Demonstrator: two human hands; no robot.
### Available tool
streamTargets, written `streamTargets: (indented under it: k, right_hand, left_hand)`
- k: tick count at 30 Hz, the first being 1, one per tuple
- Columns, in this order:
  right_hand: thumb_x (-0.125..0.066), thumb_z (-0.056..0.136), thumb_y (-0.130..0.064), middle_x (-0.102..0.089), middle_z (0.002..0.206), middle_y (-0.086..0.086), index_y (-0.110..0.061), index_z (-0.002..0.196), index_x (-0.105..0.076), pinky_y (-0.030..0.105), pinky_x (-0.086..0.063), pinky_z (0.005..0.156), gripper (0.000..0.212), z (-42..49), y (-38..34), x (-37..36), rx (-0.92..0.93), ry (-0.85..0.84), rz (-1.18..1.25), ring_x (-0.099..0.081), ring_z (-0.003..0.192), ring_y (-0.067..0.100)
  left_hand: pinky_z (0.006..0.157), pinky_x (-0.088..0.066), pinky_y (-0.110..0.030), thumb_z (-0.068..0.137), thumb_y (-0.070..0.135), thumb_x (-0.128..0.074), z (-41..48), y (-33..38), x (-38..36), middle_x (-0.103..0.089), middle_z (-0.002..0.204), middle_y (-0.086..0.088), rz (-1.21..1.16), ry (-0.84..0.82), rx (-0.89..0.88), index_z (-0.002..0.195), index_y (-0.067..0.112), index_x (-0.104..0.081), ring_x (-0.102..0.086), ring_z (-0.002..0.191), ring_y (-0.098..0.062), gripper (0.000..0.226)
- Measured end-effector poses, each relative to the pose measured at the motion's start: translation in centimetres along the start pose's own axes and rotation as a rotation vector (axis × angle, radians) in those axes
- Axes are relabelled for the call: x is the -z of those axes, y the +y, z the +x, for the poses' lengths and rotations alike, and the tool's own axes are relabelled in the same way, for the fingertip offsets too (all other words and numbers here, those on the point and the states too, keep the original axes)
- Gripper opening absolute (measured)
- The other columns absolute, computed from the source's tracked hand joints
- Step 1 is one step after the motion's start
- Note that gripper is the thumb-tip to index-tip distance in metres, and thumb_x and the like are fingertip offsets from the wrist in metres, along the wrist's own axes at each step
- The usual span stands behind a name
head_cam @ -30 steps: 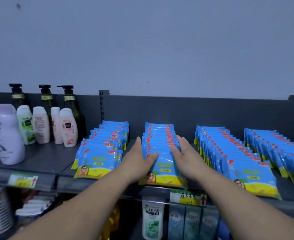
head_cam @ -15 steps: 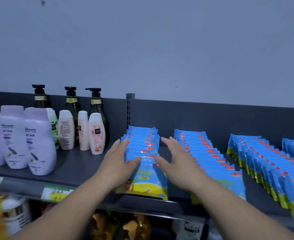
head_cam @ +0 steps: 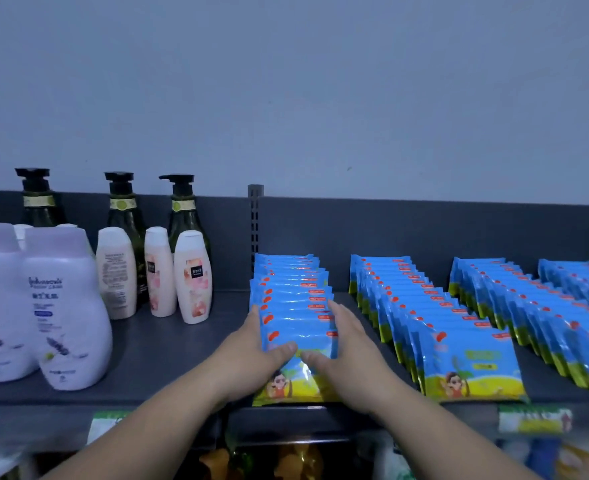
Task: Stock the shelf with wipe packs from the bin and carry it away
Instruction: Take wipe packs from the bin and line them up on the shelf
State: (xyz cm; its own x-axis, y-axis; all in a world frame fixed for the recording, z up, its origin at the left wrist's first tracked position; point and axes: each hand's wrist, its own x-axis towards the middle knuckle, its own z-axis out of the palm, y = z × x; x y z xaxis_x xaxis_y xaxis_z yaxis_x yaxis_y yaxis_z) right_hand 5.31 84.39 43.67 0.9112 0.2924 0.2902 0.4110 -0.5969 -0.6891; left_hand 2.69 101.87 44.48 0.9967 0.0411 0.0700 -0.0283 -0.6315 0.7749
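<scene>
Several rows of blue wipe packs stand overlapped on the dark grey shelf (head_cam: 168, 351). My left hand (head_cam: 251, 355) presses flat against the left side of the leftmost row (head_cam: 294, 292), fingers straight, thumb lying over the front pack. My right hand (head_cam: 351, 355) presses the right side of the same row in the same way. Further rows stand to the right (head_cam: 424, 317), (head_cam: 514, 306), (head_cam: 580, 282). No bin shows in this view.
Two large lavender lotion bottles (head_cam: 64, 306) stand at the left, small white bottles (head_cam: 192, 275) and dark pump bottles (head_cam: 123, 209) behind them. A bare strip of shelf lies between the bottles and the wipes. Price tags and a lower shelf with goods sit below.
My hands left the second row and moved left to the leftmost row, then closed in against its sides. The view swung left with them.
</scene>
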Motion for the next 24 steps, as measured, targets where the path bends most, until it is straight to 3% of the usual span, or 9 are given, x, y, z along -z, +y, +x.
streamTargets:
  k: [3,6,8,11,13,15,18,21,24]
  right_hand:
    - [-0.07,0.085,-0.028,-0.025,0.15,-0.009,-0.025,0.15,-0.017,0.013,-0.029,0.104,0.083,-0.1,-0.2,-0.5,0.005,0.01,-0.004,-0.036,0.128,0.002]
    - [-0.067,0.088,-0.03,-0.028,0.147,-0.013,-0.027,0.149,-0.017,0.017,-0.031,0.106,0.079,-0.1,-0.6,-0.3,-0.021,-0.006,0.033,-0.037,0.129,0.002]
    - [-0.061,0.091,-0.031,-0.037,0.141,-0.017,-0.034,0.145,-0.023,0.02,-0.037,0.104,0.067,0.0,-1.0,0.2,-0.046,-0.003,0.112,-0.044,0.123,0.001]
    - [-0.053,0.097,-0.029,-0.039,0.124,-0.027,-0.043,0.134,-0.028,0.007,-0.036,0.09,0.047,0.5,-1.6,1.4,-0.068,0.011,0.163,-0.043,0.114,-0.004]
    - [-0.049,0.099,-0.028,-0.04,0.114,-0.024,-0.053,0.111,-0.03,0.005,-0.035,0.08,0.034,1.0,-1.9,2.1,-0.092,-0.01,0.158,-0.048,0.11,-0.002]
    - [-0.045,0.101,-0.026,-0.041,0.111,-0.017,-0.053,0.1,-0.032,0.002,-0.04,0.069,0.03,1.6,-2.0,2.6,-0.116,-0.048,0.17,-0.054,0.1,-0.001]
    - [-0.04,0.102,-0.027,-0.044,0.106,-0.019,-0.048,0.117,-0.033,0.003,-0.041,0.056,0.027,2.9,-1.9,3.4,-0.137,-0.096,0.153,-0.05,0.077,-0.009]
    - [-0.038,0.103,-0.026,-0.044,0.085,-0.027,-0.033,0.135,-0.036,0.005,-0.041,0.051,0.033,4.6,-1.8,3.8,-0.163,-0.136,0.103,-0.05,0.07,-0.009]
    - [-0.039,0.102,-0.024,-0.052,0.088,-0.022,-0.027,0.136,-0.037,0.009,-0.046,0.062,0.034,6.7,-1.8,4.0,-0.201,-0.188,0.081,-0.057,0.078,-0.002]
  left_hand:
    - [0.085,-0.047,-0.018,0.089,0.041,-0.061,0.0,-0.4,0.3,-0.06,0.109,0.024,0.011,-0.027,-0.014,0.131,0.04,-0.027,-0.06,0.096,0.004,0.055]
    - [0.071,-0.043,-0.007,0.09,0.042,-0.059,0.1,-0.2,0.9,-0.054,0.097,0.029,0.012,-0.026,-0.01,0.115,0.041,-0.024,-0.055,0.085,0.01,0.043]
    - [0.07,-0.042,-0.005,0.091,0.041,-0.059,0.4,0.2,1.2,-0.055,0.101,0.028,0.03,0.001,-0.025,0.113,0.043,-0.021,-0.054,0.084,0.012,0.044]
    - [0.09,-0.045,-0.019,0.088,0.044,-0.06,1.4,0.5,1.4,-0.054,0.128,0.015,0.048,0.022,-0.074,0.133,0.037,-0.03,-0.058,0.104,0.0,0.054]
    - [0.101,-0.043,-0.027,0.086,0.051,-0.06,2.2,0.6,1.4,-0.046,0.14,0.011,0.061,0.019,-0.076,0.146,0.029,-0.021,-0.054,0.116,-0.006,0.075]
    - [0.105,-0.041,-0.029,0.086,0.051,-0.059,2.9,1.0,1.5,-0.04,0.144,0.01,0.069,0.029,-0.085,0.151,0.026,-0.013,-0.051,0.121,-0.008,0.082]
    - [0.099,-0.04,-0.022,0.09,0.046,-0.056,4.2,1.5,1.9,-0.039,0.143,0.009,0.079,0.054,-0.091,0.149,0.024,-0.018,-0.05,0.117,-0.007,0.073]
    - [0.094,-0.043,-0.025,0.09,0.048,-0.056,5.4,1.9,2.6,-0.037,0.143,0.007,0.088,0.074,-0.049,0.148,0.02,-0.02,-0.051,0.114,-0.009,0.074]
    - [0.073,-0.047,-0.019,0.088,0.045,-0.062,6.7,2.1,3.0,-0.043,0.128,0.007,0.052,0.054,0.001,0.144,0.018,-0.024,-0.056,0.098,-0.008,0.073]
